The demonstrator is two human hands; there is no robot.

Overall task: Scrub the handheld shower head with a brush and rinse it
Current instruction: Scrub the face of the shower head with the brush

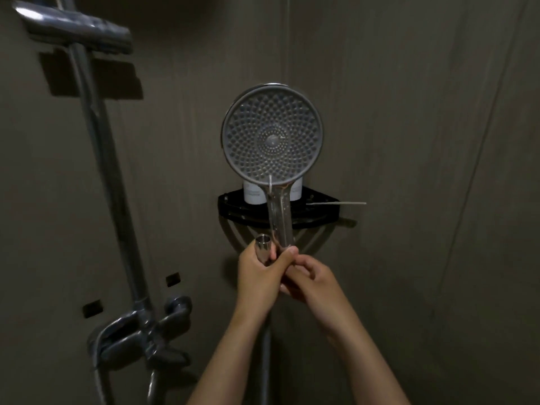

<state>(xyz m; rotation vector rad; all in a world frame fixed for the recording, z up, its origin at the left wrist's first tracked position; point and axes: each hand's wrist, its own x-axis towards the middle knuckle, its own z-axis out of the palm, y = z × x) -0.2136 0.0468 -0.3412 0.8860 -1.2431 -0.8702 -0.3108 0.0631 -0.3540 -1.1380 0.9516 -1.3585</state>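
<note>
While both hands hold it up, the shower head stands upright in the middle of the view, with its round face full of little holes turned toward the person. Its shiny handle runs down into the hands. The left hand has its fingers wrapped tight around a small metal hose end, which sits just to the left of the handle. The right hand has its fingers closed around the bottom of the handle.

Far behind the shower head, a black corner shelf on the wall carries two white bottles. On the left side, a tall metal pipe goes down to the tap.

No brush shows anywhere, and no water is running. So my guess is that the scrubbing has not begun, and the hands are busy with the spot where hose and handle meet. I cannot tell if the two are joined. Next, one hand must keep a firm hold while the other hand lets go to fetch a brush and rub the holes.
</note>
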